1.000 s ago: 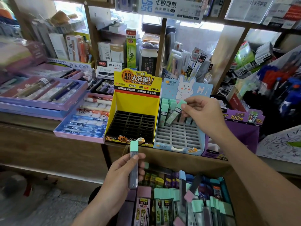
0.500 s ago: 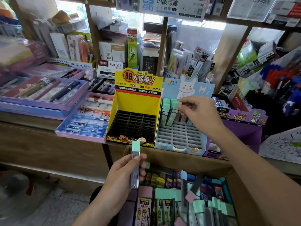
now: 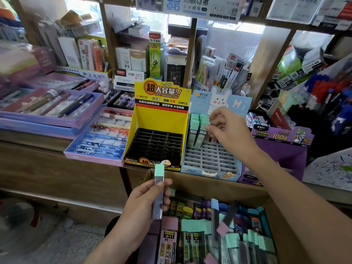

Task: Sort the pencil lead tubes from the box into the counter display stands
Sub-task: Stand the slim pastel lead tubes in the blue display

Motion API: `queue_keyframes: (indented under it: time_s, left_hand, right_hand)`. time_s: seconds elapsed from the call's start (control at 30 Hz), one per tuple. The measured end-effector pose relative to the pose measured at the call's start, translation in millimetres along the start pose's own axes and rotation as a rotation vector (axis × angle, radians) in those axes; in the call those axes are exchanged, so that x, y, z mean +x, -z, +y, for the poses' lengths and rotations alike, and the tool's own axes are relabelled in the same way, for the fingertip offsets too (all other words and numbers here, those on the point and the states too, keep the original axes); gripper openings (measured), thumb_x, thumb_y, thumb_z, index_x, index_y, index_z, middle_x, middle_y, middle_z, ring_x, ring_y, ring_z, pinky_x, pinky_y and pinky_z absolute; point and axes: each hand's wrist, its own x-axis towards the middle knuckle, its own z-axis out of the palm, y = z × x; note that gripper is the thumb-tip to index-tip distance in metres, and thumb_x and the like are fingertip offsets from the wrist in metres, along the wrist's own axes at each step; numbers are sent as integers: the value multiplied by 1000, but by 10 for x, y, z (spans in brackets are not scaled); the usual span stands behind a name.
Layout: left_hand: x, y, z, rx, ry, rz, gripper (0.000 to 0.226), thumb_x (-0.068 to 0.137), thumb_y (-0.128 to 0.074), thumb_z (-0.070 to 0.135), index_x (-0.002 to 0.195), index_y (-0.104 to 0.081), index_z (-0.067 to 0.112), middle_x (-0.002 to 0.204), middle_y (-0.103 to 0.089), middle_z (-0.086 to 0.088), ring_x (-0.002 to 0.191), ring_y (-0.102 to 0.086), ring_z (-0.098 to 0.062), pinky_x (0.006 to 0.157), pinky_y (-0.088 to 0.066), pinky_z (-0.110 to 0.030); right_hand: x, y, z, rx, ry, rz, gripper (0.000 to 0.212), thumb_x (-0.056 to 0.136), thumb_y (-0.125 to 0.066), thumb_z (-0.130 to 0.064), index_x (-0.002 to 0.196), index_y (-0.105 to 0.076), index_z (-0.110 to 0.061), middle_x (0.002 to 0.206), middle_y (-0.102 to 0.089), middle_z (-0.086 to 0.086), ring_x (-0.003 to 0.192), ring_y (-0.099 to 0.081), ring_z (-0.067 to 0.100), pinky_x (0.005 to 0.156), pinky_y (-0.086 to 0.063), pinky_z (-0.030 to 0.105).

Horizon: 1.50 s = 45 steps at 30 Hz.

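A brown cardboard box [image 3: 209, 187] stands below the front edge of the wooden counter [image 3: 57, 168]. It is packed with pencil lead tubes [image 3: 200, 239] standing on end, with mint, pink, blue and teal caps, and purple and green packs along its far wall.

On the counter's front edge, a yellow card display stand [image 3: 162, 119] holds a black slotted grid [image 3: 154, 143] whose slots all show open. Just beside it on the right is a light blue card display stand [image 3: 209, 157] with a rabbit on its header and a pale grid. A few mint-capped tubes [image 3: 194, 128] stand upright in its back rows by the left corner, and the rows toward its front edge are open. A purple card display stand [image 3: 282, 149] sits at its right side. Left of the yellow stand, a lilac tray of pens [image 3: 95, 147] reaches the counter's edge.

The left hand [image 3: 144, 202] grips a clear tube with a mint cap [image 3: 158, 193] upright, thumb across its front and fingers wrapped behind. It is above the box's far left corner, just before the yellow stand's front edge. The right hand [image 3: 226, 126] reaches over the blue stand's back rows with fingers curled, its thumb tip at the cap of one mint tube there. Whether it pinches that cap or merely touches it cannot be told.
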Motion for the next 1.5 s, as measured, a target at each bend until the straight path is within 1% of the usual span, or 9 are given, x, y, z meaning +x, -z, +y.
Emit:
queue_keyframes:
  time_s: [0.2, 0.37, 0.57, 0.73, 0.87, 1.0, 1.23, 1.37, 1.5]
  left_hand:
    - [-18, -3, 8, -5, -2, 1, 32, 89, -61, 27, 105, -79, 7, 82, -65, -10, 66, -60, -15, 58, -52, -24]
    - [-22, -18, 19, -9, 0, 11, 32, 89, -61, 29, 106, -79, 8, 82, -64, -9, 66, -60, -15, 58, -51, -23]
    - [-45, -56, 31, -10, -23, 47, 27, 101, -53, 18, 106, -79, 12, 79, -65, -11, 65, -59, -16, 56, -50, -26]
    - [-63, -73, 65, 78, -103, 47, 19, 102, -54, 17, 109, -69, 9, 88, -74, -19, 72, -70, -25, 62, -57, -27]
    - [-35, -130, 124, 162, -167, 48, 26, 95, -58, 24, 111, -62, 5, 100, -77, -21, 90, -76, -31, 71, -61, -30]
    - [39, -209, 225, 240, -226, 7, 18, 103, -53, 14, 114, -60, 3, 105, -78, -18, 98, -76, -33, 84, -62, -39]
    - [274, -409, 408, 333, -340, 5, 9, 104, -54, 15, 101, -61, 11, 97, -77, -14, 85, -75, -25, 70, -59, -25]
    - [477, -510, 455, 359, -360, -4, 18, 107, -52, 19, 97, -67, 20, 92, -74, -11, 77, -67, -19, 67, -57, -25]
    - [637, -637, 528, 323, -305, 28, 36, 110, -43, 30, 96, -76, 26, 90, -73, -11, 76, -66, -18, 68, -54, -29]
  right_hand:
    - [4, -90, 61, -39, 21, 25, 16, 92, -75, -8, 95, -66, -21, 76, -72, -2, 68, -73, 10, 69, -65, 34]
    - [-16, -92, 54, -35, 33, 40, 17, 93, -74, -8, 97, -69, -23, 82, -74, 1, 72, -74, 14, 66, -62, 22]
    - [-186, -12, -16, -35, -5, 44, 18, 93, -73, -7, 109, -72, -16, 87, -73, -1, 81, -72, 12, 84, -63, 36]
    - [-698, 67, -28, 79, -15, 22, 21, 93, -72, -2, 94, -72, -22, 77, -72, -4, 74, -72, 10, 73, -63, 28]
    - [-1128, 126, 109, 95, -94, -84, 19, 92, -74, -6, 96, -74, -25, 81, -76, -8, 72, -74, 10, 69, -63, 26]
    - [-1430, 179, 335, 98, -257, -212, 19, 94, -72, -8, 97, -73, -27, 84, -77, -8, 73, -75, 10, 69, -62, 26]
    - [-1639, 143, 700, -4, -500, -466, 19, 94, -73, -20, 112, -67, -24, 92, -76, 1, 80, -74, 12, 79, -61, 34]
    - [-1686, 118, 843, -99, -565, -606, 29, 92, -75, -25, 119, -64, -26, 82, -72, -1, 68, -64, 7, 63, -49, 25]
    - [-1683, 130, 869, -67, -584, -592, 25, 93, -73, -24, 116, -65, -26, 79, -72, -1, 68, -66, 11, 61, -50, 29]
